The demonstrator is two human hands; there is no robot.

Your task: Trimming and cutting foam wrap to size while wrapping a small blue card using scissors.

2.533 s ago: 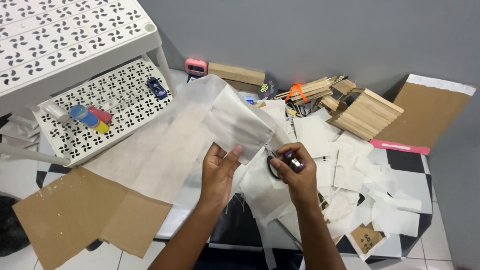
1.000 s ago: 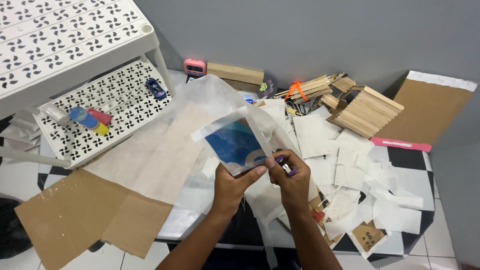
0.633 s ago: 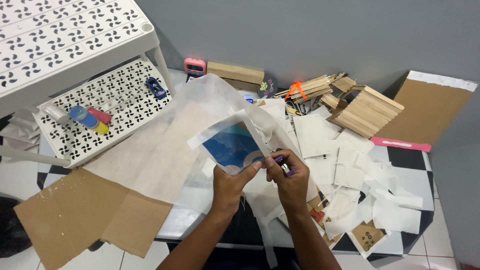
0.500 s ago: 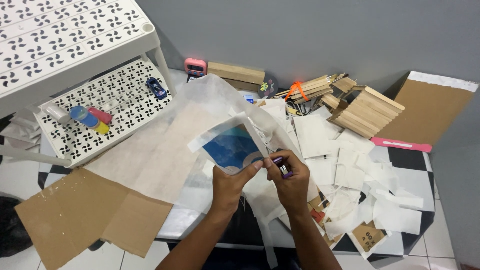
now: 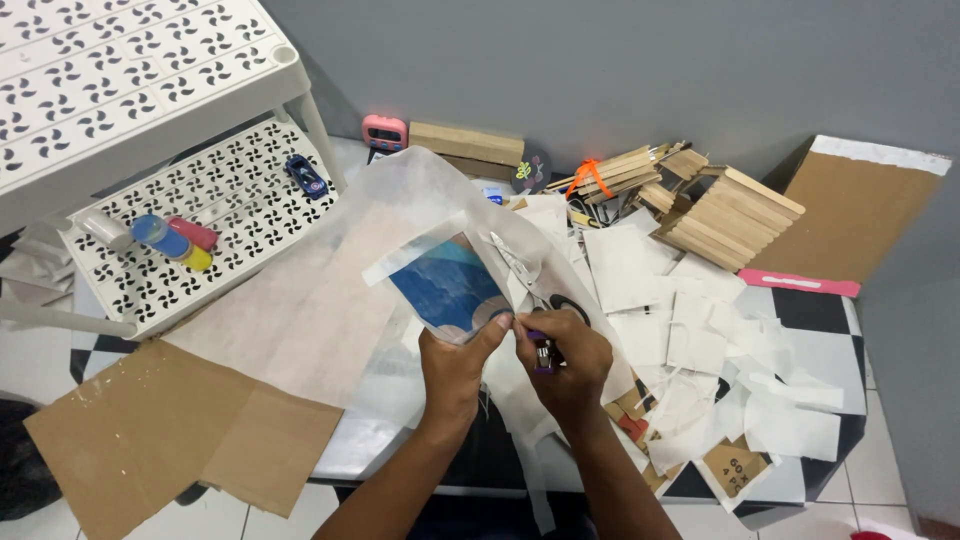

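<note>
My left hand [image 5: 455,368] pinches the lower edge of a small packet of thin white paper with a blue picture inside [image 5: 450,288], held up over the table. My right hand [image 5: 566,360] grips a pair of scissors [image 5: 522,280] with purple handles, blades pointing up and left against the packet's right edge. A large sheet of translucent white paper [image 5: 330,270] lies spread beneath and behind the packet.
Many cut white paper pieces [image 5: 700,340] litter the table's right side. Brown cardboard [image 5: 150,440] lies at front left and another sheet [image 5: 850,215] leans at right. Wooden stick bundles [image 5: 720,215], a pink timer [image 5: 384,131] and a white perforated shelf [image 5: 190,225] with paint tubes stand behind.
The white packet was turned, so its blue picture now faces me. My hands came closer together, and the scissors' blades moved up to the packet's right edge.
</note>
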